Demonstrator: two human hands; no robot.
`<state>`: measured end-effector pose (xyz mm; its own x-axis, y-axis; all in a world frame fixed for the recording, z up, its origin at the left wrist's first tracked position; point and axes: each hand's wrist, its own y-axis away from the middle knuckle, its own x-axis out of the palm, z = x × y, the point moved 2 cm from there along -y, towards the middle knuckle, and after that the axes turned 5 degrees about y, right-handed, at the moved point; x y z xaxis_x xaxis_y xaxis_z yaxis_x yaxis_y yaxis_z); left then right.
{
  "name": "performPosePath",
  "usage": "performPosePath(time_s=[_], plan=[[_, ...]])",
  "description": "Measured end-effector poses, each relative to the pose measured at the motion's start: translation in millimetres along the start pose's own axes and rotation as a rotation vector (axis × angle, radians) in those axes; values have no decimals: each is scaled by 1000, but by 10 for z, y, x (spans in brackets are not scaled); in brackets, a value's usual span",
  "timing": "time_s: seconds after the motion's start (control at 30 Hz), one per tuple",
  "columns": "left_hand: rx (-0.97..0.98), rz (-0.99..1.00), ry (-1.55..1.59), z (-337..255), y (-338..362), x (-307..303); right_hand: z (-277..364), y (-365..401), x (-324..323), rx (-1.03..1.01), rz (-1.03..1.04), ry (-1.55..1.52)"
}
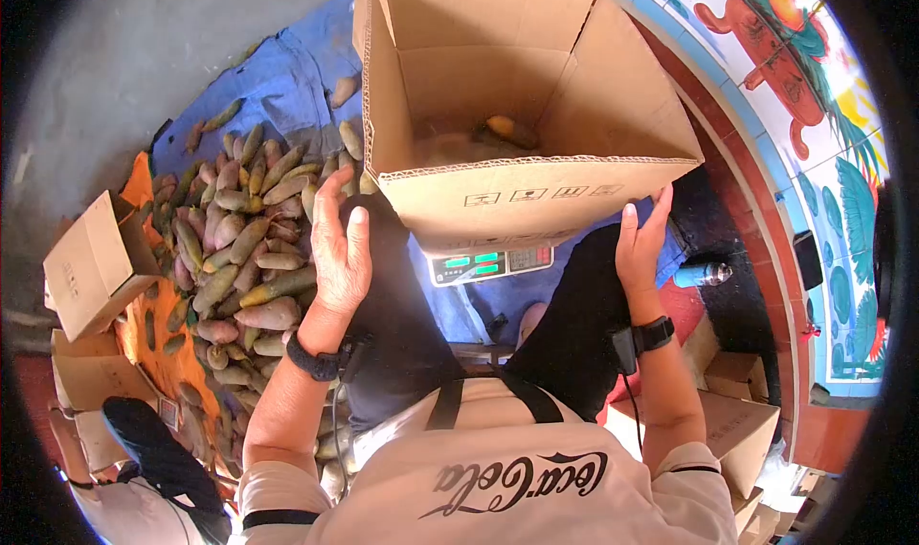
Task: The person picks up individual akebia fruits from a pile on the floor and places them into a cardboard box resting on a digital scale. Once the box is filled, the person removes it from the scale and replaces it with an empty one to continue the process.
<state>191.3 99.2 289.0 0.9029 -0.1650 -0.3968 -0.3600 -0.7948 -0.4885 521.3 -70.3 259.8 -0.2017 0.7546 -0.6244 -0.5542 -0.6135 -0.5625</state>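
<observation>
Left hand point(343, 263) beside cardboard box point(522, 186), right hand point(639, 250) by near-right corner; fingers extended, released on both. Scale point(483, 267) beneath box. Sweet potatoes point(239, 229) heaped at left.

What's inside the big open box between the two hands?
In the big open box, a yellowish piece of produce shows down inside. The near wall covers part of the bottom, so anything lying behind it can't be seen.
</observation>
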Motion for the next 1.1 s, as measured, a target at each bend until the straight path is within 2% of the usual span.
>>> performPosePath(time_s=[0.17,0.23,0.33,0.5,0.57,0.67,0.77,0.8,0.87,0.93,1.1], plan=[[-13,-42,49,118,22,24,54,-17,38,56,52,-150],[-1,-30,21,83,31,23,25,-7,69,127,9,-82],[30,4,-19,61,12,27,49,-20,56,180,63,-52],[31,-21,54,26,-19,46,-158,15,119,119,31,-6],[-12,-32,143,31,-14,53,-149,13,105,66,38,-32],[-35,-46,196,66,-4,27,-150,17,104,89,49,-70],[-145,-91,520,95,-9,-69,-180,19,94,88,69,-99],[-144,-110,407,178,7,-164,-187,18,91,97,75,-98],[-258,-217,317,402,89,-400,-190,25,92,81,68,-93],[-348,-408,310,666,229,-662,-206,25,96,63,50,-87],[-544,-507,-238,1670,1077,-1512,-207,29,92,52,46,-52]])
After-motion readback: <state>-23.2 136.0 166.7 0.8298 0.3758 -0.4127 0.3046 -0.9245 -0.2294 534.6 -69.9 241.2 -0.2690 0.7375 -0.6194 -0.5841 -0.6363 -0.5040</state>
